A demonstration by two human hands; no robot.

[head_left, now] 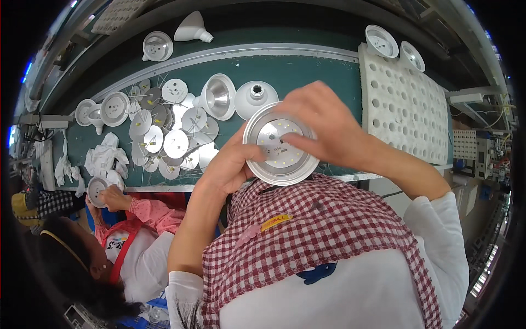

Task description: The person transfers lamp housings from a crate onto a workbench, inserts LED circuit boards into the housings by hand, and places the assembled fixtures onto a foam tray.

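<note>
- L hand [233, 164]: grasping lamp housing [282, 176] by its left side; thumb over rim, inside bowl, fingers round the outside.
- R hand [323, 123]: at upper-right side of same housing, a bit blurred; thumb reaches in over the LED board, fingers bent above far rim. Can't tell if it's gripping the rim or just resting/touching.
- Housing pos.: held up at near edge of desk [301, 74], in front of checked apron [318, 219]; open side faces up twd the camera.
- LED board [285, 158]: round, silvery, sits inside housing bowl, small yellowish chips spaced around it.
- L of hands, on desk: big heap of round discs [176, 143], white/grey, overlapping at all angles, w/ thin wires sticking out.
- Btwn heap & hands: tilted housing [222, 98], open side showing, right next to upturned housing [256, 101], neck up.
- Far L of heap: few more housings [115, 108], close together; white plastic bags [107, 153] nearer the desk edge.
- R side: white foam tray [405, 107] w/ rows of round holes; two housings [382, 41] at its far end.
- Back, beyond the metal strip: 2 more housings, one [158, 46] open side showing, other [192, 27] on its side.
- Lower L: co-worker, pink sleeve [159, 213], holding similar housing [97, 192].
</note>
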